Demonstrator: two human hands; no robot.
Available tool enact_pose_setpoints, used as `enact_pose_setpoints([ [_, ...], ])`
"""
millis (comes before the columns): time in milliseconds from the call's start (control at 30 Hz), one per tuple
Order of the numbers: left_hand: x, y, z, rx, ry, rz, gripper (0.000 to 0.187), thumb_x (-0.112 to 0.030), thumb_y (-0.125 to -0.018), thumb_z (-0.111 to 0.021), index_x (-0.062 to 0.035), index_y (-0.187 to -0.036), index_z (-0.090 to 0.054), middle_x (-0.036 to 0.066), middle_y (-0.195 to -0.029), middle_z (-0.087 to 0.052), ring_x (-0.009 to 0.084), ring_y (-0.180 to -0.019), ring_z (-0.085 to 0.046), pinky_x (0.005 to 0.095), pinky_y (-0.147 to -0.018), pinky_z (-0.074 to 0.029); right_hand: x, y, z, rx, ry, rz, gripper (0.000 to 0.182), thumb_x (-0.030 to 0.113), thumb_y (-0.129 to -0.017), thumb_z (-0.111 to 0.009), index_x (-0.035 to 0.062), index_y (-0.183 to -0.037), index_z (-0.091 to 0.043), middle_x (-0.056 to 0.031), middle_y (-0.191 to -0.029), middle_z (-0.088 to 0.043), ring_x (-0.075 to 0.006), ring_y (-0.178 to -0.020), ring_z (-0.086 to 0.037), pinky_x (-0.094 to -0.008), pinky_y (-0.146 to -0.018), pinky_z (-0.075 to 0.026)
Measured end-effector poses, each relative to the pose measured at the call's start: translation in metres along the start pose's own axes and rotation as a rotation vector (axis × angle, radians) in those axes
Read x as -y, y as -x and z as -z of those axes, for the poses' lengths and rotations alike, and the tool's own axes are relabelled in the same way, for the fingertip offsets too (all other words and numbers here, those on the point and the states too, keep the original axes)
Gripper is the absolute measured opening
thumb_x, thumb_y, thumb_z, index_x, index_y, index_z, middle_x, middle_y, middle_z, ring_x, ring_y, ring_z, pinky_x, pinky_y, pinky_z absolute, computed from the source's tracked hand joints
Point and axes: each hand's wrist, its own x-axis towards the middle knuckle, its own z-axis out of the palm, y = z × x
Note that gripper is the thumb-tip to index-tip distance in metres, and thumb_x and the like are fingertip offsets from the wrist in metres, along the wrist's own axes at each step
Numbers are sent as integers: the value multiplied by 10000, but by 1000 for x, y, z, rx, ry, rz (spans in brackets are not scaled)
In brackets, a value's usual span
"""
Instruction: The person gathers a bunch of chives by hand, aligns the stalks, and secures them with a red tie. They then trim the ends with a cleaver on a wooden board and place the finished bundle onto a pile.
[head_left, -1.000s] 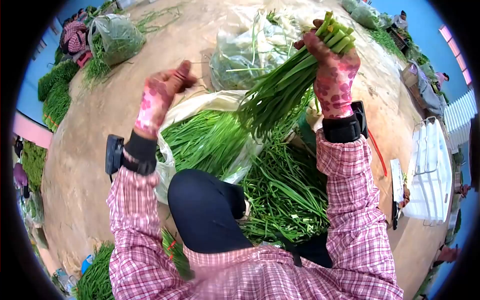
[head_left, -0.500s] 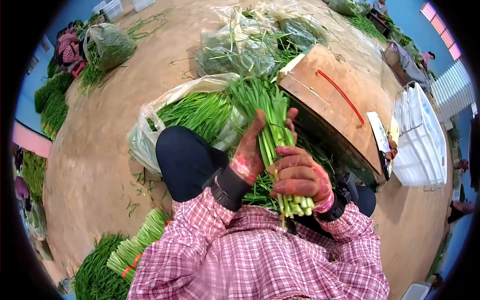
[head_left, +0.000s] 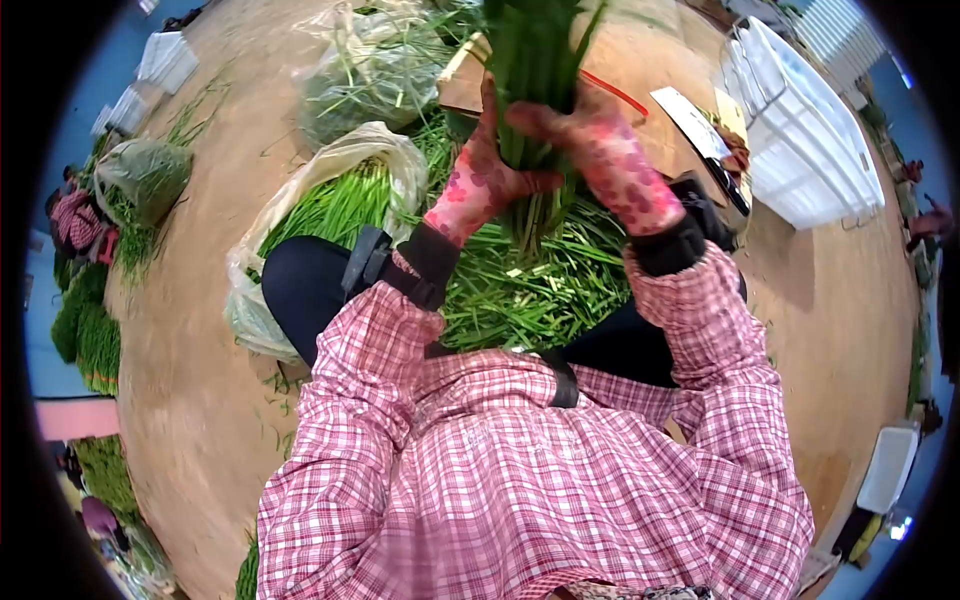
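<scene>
Far left: tied plastic bag of greens [head_left: 148, 175] on dirt floor [head_left: 190, 370]. Open plastic sack [head_left: 300, 215] of green chives beside dark-clad knee [head_left: 300, 285]. Left hand [head_left: 478, 180], patterned glove, wrapped around chive bunch [head_left: 533, 70] held upright mid-frame. Right hand [head_left: 600, 150] gripping same bunch from other side. Loose chives [head_left: 520, 290] piled below. Wooden board [head_left: 650, 90], red band [head_left: 612, 92], white crate [head_left: 810, 120] right.

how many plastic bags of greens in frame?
3. One bag open beside the left knee; one at top centre by the board; one far left on the floor. Others may be hidden beyond the frame edge.
</scene>
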Motion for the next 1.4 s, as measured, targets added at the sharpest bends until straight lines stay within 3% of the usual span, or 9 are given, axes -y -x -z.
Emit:
enact_pose_setpoints([
  [133,99,-1,-3,205,-545,48,613,-117,-725,-798,-49,-1268,-522,69,-1104,-648,170,-955,-616,345,-856,-517,-120,5,-3,101,87,-263,516,305,-869,-693,58,-1294,-534,-78,-1137,-661,-162,-1038,-597,-300,-932,-463],
  [200,116,7,-8,68,775,175,475,-106,-766,-758,-43,-1199,-575,58,-1070,-656,163,-933,-614,336,-836,-517,-138,4,-5,191,52,-299,663,398,-825,-714,49,-1340,-485,-114,-1261,-593,-213,-1145,-548,-329,-1005,-409],
  [367,39,1,9,-558,401,198,334,-76,-770,-751,-24,-1081,-641,44,-974,-665,157,-842,-616,299,-790,-514,-73,4,17,28,-18,-185,605,331,-853,-689,-18,-1309,-499,-191,-1218,-600,-246,-1109,-583,-324,-953,-450],
  [433,41,-2,60,-492,464,228,342,-91,-809,-713,-24,-1118,-581,140,-1035,-659,203,-855,-647,346,-793,-537,-77,21,46,-322,42,-220,515,293,-866,-686,-34,-1241,-553,-173,-1134,-643,-221,-1034,-618,-314,-904,-477],
  [700,-19,23,93,-530,829,41,520,-32,-852,-647,-78,-1312,-407,90,-995,-619,265,-1001,-621,426,-905,-502,-84,43,-23,-241,409,-358,778,380,-705,-816,28,-1322,-499,-190,-1156,-613,-296,-1030,-619,-342,-887,-492],
  [833,-24,30,91,-521,804,29,521,-27,-853,-644,-92,-1316,-414,85,-992,-621,261,-1006,-618,428,-915,-496,-115,40,-44,-333,311,13,194,128,-795,-719,46,-968,-689,-89,-912,-682,-202,-823,-664,-314,-726,-513],
  [1000,-17,44,142,-556,856,79,309,-95,-877,-638,-68,-1165,-530,109,-1031,-631,254,-1030,-598,426,-945,-476,-173,61,23,-566,304,-308,125,104,-808,-665,43,-916,-686,-101,-796,-699,-209,-717,-672,-316,-666,-528],
  [1167,-33,44,149,-540,817,-136,165,-126,-905,-627,-106,-1061,-577,69,-1023,-633,269,-1051,-586,468,-961,-463,-126,62,29,-297,811,-292,518,424,-771,-722,120,-1184,-650,-179,-1264,-568,-331,-1147,-558,-393,-984,-438],
  [1400,-32,40,137,-472,828,-140,230,-107,-914,-617,-134,-1135,-560,38,-1000,-636,283,-1094,-577,506,-980,-451,-100,35,-4,192,58,-133,327,7,-836,-640,13,-1161,-604,-68,-1063,-613,-179,-977,-601,-292,-892,-477],
])
